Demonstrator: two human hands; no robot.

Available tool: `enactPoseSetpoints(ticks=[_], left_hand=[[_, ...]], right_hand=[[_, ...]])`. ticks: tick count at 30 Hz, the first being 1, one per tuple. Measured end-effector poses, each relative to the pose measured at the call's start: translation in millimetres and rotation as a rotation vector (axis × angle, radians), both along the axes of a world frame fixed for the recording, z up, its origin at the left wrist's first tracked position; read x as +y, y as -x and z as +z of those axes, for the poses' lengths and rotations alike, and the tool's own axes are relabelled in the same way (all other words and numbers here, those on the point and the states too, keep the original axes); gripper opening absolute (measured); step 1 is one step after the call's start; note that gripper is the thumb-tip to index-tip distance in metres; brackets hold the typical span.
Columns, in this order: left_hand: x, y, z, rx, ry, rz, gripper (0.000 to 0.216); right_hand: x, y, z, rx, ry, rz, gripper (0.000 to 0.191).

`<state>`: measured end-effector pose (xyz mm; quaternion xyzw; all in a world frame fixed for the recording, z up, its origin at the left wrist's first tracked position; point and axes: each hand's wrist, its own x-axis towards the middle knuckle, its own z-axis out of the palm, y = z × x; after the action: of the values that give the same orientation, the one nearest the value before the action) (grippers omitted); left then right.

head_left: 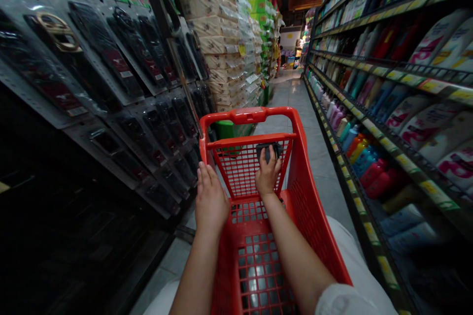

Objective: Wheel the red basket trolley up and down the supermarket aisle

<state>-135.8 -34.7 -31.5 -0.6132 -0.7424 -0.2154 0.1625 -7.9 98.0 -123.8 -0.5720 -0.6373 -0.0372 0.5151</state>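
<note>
A red plastic shopping cart (295, 192) stands in front of me in a store aisle. My left hand (210, 199) rests on its left rim with the fingers stretched forward and together, holding nothing. My right hand (268, 172) reaches inside the cart and its fingers curl over a small dark flat object (268, 147) pressed against the mesh of the far wall. The cart's floor below my arms shows nothing else.
Dark packaged goods (121, 69) hang on pegboard close on the left. Shelves of bottles (373, 123) run along the right. Stacked paper-goods packs (218, 34) stand ahead on the left. The tiled aisle floor (295, 93) runs on past the cart.
</note>
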Motion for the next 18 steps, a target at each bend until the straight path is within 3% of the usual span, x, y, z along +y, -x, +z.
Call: enactPoseSetpoints(ticks=[5,8,10,13,18], left_hand=[[0.0,2.3,0.0,-0.011,-0.012,-0.018,0.067],[0.3,3.5,-0.8,-0.018,-0.023,-0.030,0.067],[0.3,3.9,-0.7,-0.017,-0.013,-0.033,0.066],[-0.1,3.8,0.3,-0.013,-0.002,-0.037,0.066],[-0.9,2.5,2.8,-0.023,-0.005,-0.023,0.067]], right_hand=[[-15.0,-8.4,-52.9,0.190,0.089,-0.158,0.073],[-25.2,0.5,-86.8,0.343,0.128,-0.244,0.073],[-26.3,10.5,-98.4,0.447,0.143,-0.282,0.070],[-14.3,21.5,-88.6,0.610,0.147,-0.342,0.067],[21.5,11.4,-21.8,0.648,0.024,-0.303,0.070]])
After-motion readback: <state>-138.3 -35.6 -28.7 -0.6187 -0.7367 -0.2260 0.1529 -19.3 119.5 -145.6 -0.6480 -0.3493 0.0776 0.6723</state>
